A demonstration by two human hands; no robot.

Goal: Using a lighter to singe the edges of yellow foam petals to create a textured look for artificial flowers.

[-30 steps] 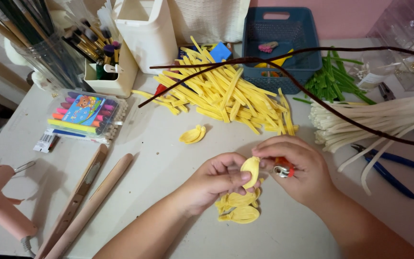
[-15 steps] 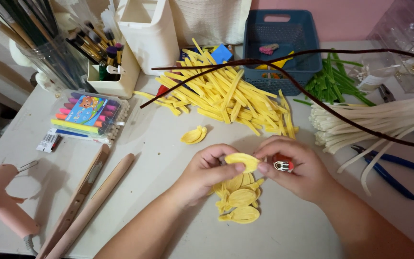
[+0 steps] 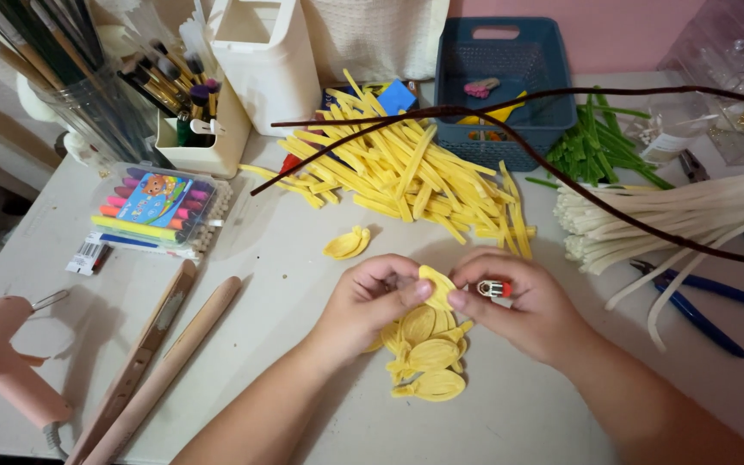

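- Yellow petal [image 3: 437,287]: held above the worktop [image 3: 303,258] between both hands, over a small pile of petals [image 3: 428,357].
- Left hand [image 3: 372,301]: fingers pinching the petal's left edge.
- Right hand [image 3: 531,306]: fingers pinching its right edge and a small red lighter [image 3: 494,289].
- Yellow strips [image 3: 406,172] lie heaped behind.

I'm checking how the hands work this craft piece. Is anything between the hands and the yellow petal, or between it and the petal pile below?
Nothing visible. The left hand pinches the yellow petal directly; the right hand, holding a small red-and-silver lighter, touches its other edge. The petal pile lies just beneath on the table, with nothing between.
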